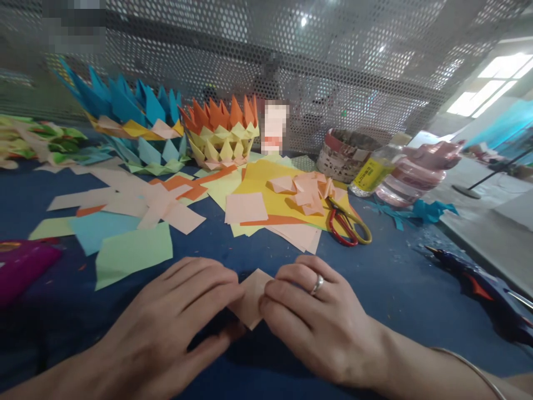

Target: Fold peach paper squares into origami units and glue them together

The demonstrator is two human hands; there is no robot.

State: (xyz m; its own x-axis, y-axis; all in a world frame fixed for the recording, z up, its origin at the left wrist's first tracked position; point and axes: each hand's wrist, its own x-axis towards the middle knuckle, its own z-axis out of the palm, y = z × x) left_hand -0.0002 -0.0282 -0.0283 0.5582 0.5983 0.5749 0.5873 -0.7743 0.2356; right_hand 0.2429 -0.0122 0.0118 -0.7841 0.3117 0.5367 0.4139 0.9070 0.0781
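A small folded peach paper (252, 297) lies diamond-wise between my two hands, near the front of the dark blue table. My left hand (179, 311) grips its left corner, fingers closed together and the thumb below. On the other side my right hand (316, 316), with a ring on one finger, pinches the right corner; its fingertips cover that part. Ahead of the hands are a flat peach square (246, 208) and several folded peach pieces (306, 191) on yellow paper (258, 178).
Scissors (350, 222) lie behind my right hand. A glue gun (478, 289) rests at right, a magenta object (25, 266) at left. Behind stand blue (137, 105) and orange (220, 116) folded-paper crowns, a basket (345, 153), a bottle (372, 169) and loose paper strips (125, 189).
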